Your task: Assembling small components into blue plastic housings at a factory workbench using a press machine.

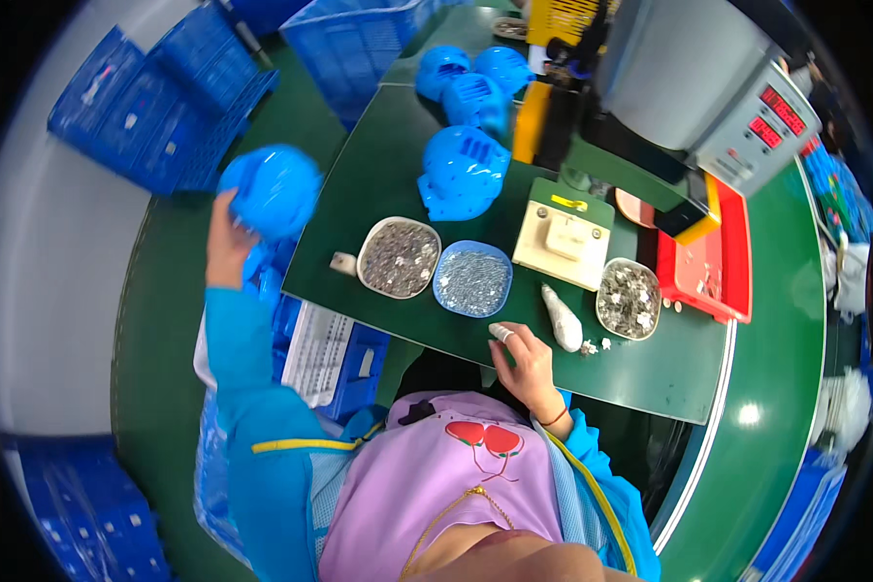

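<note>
My left hand (227,244) is raised out to the left, gripping a blue plastic shell (272,189) above a blue crate (291,330) that stands beside the table. My right hand (526,361) rests on the near edge of the green table (378,184), fingers curled and a white wrap on one fingertip, holding nothing. Just beyond it sit a blue bowl of small screws (472,279) and a white bowl of metal parts (399,257). A white wrapped object (562,319) lies right of the hand.
Several more blue shells (464,172) lie at the table's far side. A cream fixture block (565,239), another bowl of metal bits (629,299), a red tray (710,272) and a grey machine with red displays (708,87) stand to the right. Blue crates (165,97) sit on the left.
</note>
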Motion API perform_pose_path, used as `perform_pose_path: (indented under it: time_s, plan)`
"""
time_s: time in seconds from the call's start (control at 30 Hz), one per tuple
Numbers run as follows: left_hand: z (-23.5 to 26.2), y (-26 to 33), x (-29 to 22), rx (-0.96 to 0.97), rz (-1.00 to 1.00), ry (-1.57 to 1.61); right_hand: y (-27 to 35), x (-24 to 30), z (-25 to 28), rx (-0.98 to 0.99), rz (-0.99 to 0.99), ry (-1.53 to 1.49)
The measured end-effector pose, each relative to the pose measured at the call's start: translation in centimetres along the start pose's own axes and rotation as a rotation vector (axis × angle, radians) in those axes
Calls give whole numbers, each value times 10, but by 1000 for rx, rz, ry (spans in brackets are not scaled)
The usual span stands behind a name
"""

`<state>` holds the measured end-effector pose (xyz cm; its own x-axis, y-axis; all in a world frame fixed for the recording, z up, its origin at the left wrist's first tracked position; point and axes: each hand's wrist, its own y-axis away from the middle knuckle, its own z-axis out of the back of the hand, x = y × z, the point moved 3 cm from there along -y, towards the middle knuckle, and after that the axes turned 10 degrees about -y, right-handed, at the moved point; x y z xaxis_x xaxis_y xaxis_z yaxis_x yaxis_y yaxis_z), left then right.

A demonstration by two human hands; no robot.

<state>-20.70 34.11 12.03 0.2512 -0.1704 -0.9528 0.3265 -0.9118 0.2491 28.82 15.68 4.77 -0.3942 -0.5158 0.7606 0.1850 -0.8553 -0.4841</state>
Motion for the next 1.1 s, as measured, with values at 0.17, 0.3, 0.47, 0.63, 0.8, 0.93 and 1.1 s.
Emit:
perform_pose_path:
  time_s: [0.17,0.3,0.47,0.63,0.8,0.93,1.1]
  plan:
    - [-100,-36,33,221,-16,-157,-9,11,-6,76,43,-13]
    - [-161,-42,48,333,81,-177,5,5,8,-31,-17,66]
    - [-152,-58,74,349,265,-315,-48,11,18,-8,-32,-1]
    - [-166,-37,79,452,269,-334,-186,36,-29,52,312,-53]
    - [-169,-50,93,443,275,-408,-265,-13,-121,200,231,286]
    - [-150,-58,86,450,338,-413,-279,-41,-124,181,198,312]
    - [-149,-58,89,481,235,-663,-275,-33,-79,-142,243,22]
